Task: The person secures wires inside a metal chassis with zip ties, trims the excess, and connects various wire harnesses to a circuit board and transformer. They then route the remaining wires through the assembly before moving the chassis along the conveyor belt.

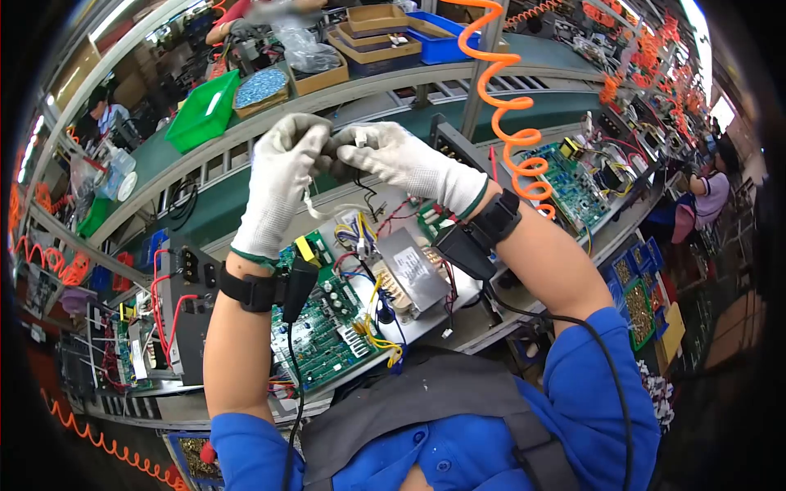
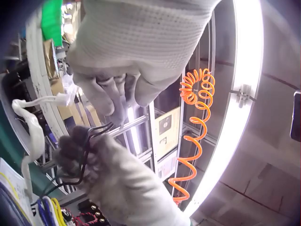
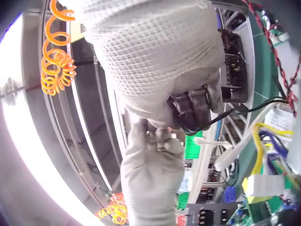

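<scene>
Both hands wear white gloves with grey fingertips and meet above an electronics chassis. My right hand (image 1: 401, 164) holds a pair of thin black wires (image 2: 84, 157), which loop across its fingers in the left wrist view and run under them in the right wrist view. My left hand (image 1: 278, 180) pinches the end of these wires, its fingertips close against the right hand's. A white sleeved cable (image 2: 34, 136) hangs beside the hands. Below lie a green circuit board (image 1: 323, 327), a silver transformer (image 1: 411, 266) and yellow and blue wires (image 1: 356, 233).
A coiled orange air hose (image 1: 512, 106) hangs to the right. Beyond the rail are a green bin (image 1: 203, 110), a blue bin (image 1: 446, 41) and cardboard boxes (image 1: 372, 41). Other chassis stand left and right, one with a green board (image 1: 569, 184). Another person (image 1: 708, 192) sits far right.
</scene>
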`<state>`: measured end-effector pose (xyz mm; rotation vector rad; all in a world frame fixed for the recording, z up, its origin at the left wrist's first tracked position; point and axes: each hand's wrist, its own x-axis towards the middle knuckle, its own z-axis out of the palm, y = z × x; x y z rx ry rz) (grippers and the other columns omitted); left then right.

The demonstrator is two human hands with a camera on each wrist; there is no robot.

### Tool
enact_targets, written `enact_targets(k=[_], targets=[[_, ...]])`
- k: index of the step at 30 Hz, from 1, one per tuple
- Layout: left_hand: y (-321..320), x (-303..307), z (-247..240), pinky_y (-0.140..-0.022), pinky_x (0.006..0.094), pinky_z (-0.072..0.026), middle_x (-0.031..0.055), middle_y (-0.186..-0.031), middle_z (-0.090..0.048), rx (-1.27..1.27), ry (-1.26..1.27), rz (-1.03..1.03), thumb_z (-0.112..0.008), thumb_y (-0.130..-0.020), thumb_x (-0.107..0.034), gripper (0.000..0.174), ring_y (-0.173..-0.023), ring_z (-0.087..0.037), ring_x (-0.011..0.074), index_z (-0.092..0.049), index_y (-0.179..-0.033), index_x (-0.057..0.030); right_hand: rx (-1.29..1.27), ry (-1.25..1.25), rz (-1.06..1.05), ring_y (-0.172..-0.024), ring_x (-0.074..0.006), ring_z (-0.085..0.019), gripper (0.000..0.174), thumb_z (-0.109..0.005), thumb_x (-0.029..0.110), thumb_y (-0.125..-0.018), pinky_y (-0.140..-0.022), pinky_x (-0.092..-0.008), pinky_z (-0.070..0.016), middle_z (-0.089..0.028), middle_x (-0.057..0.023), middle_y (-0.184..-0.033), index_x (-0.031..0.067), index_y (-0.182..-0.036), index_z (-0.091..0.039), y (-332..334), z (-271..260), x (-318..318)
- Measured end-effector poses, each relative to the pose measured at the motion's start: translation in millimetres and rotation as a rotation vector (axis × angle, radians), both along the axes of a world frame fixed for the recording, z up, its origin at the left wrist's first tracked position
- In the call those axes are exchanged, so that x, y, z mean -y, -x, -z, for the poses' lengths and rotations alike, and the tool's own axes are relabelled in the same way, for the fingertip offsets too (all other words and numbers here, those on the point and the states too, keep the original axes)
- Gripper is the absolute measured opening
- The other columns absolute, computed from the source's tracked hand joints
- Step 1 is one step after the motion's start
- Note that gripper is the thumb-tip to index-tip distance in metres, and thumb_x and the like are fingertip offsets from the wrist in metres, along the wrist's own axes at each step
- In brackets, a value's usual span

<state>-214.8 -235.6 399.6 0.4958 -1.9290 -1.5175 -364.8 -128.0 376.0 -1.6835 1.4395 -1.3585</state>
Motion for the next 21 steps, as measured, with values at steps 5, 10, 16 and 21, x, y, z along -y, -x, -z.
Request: enact_targets(k=[5, 10, 16, 21], targets=[[5.3, -32.5, -2.5, -0.077, 0.0199, -0.0451, 0.0011, -0.098, -0.061, -0.065, 0.075, 0.040, -0.057, -0.094, -0.012, 0.027, -0.086, -0.055, 0.0058, -0.059, -0.118, -0.0014, -0.057, -0.174, 0.174, -0.053, -0.0031, -0.035, 0.021, -0.054, 0.024, -0.098, -0.048, -0.0205, -0.0306, -0.048, 0.0105, -0.066, 0.0069, -0.091, -0.065, 10.6, -0.9, -15.0], [9.0, -35.3, 5.6, -0.078, 0.0238, -0.0489, 0.0014, -0.096, -0.063, 0.036, 0.577, -0.006, -0.061, -0.089, -0.006, 0.022, -0.084, -0.059, 0.0078, -0.063, -0.111, -0.0024, -0.495, -0.315, 0.391, -0.074, -0.0281, -0.067, 0.025, -0.054, 0.027, -0.088, -0.064, -0.0369, -0.0495, -0.067, -0.0161, -0.076, 0.0057, -0.093, -0.066, -11.2, -31.6, -27.8], [1.8, -33.6, -1.6, -0.076, 0.0244, -0.0503, 0.0041, -0.092, -0.066, -0.141, 0.058, 0.069, -0.060, -0.088, -0.003, 0.011, -0.083, -0.060, 0.0081, -0.064, -0.098, -0.0001, 0.124, -0.064, 0.052, -0.065, -0.0055, -0.052, 0.022, -0.067, 0.020, -0.085, -0.058, -0.0238, -0.0427, -0.061, 0.0023, -0.074, 0.0022, -0.098, -0.065, 9.2, 1.3, -11.9], [22.9, -20.9, 27.5, -0.088, 0.0241, -0.0463, 0.0072, -0.115, -0.058, -0.294, -0.061, 0.345, -0.066, -0.087, -0.009, 0.051, -0.104, -0.054, 0.0117, -0.046, -0.133, 0.0003, -0.096, -0.159, 0.330, -0.066, -0.0079, -0.053, 0.017, -0.066, 0.017, -0.084, -0.059, -0.0260, -0.0442, -0.061, -0.0024, -0.076, 0.0036, -0.095, -0.062, -10.6, -39.3, -50.5]])
